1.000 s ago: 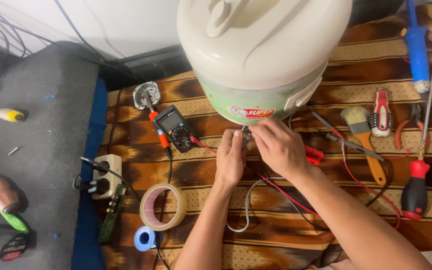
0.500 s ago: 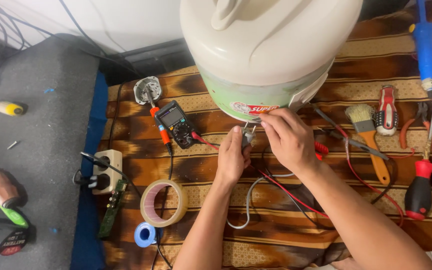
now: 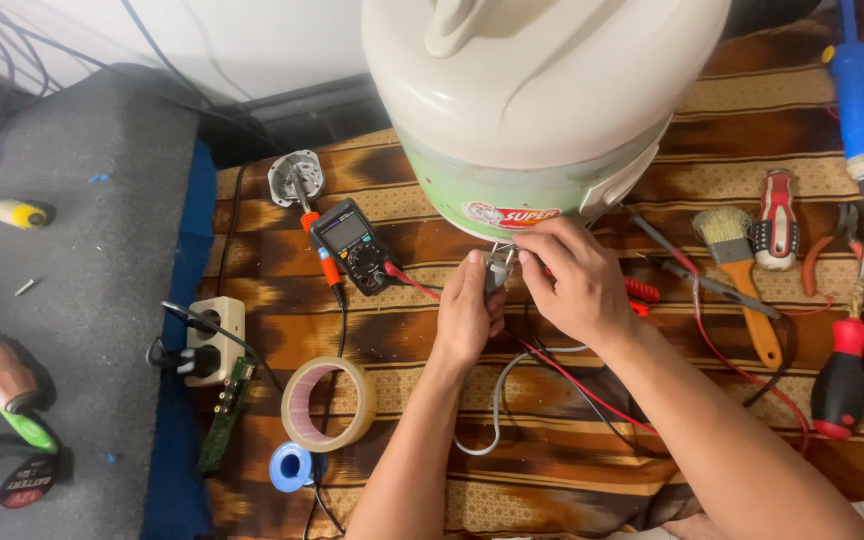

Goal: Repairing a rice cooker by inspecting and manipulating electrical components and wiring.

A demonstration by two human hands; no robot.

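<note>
A cream and green rice cooker [image 3: 532, 110] stands on a brown patterned cloth [image 3: 572, 480]. Just below its base my two hands meet at a small grey plug [image 3: 497, 268]. My left hand [image 3: 467, 315] pinches the plug from the left. My right hand [image 3: 572, 285] closes over it from the right, with the handle of a red test probe [image 3: 642, 291] sticking out behind the fingers. The probe tip is hidden. A red lead [image 3: 577, 385] and a pale cord [image 3: 497, 400] trail down between my forearms. A black multimeter [image 3: 352, 246] lies to the left.
A roll of tan tape [image 3: 330, 403], a blue spool [image 3: 292, 466], a white socket block [image 3: 214, 338] and a green circuit board [image 3: 227, 415] lie left. A brush [image 3: 742, 270], a red-handled screwdriver [image 3: 842, 385], a red and white tool [image 3: 777, 220] and a blue tool [image 3: 857, 80] lie right.
Both hands have crept a little up and right, closer under the cooker's base, still together on the plug. The view has shifted slightly.
</note>
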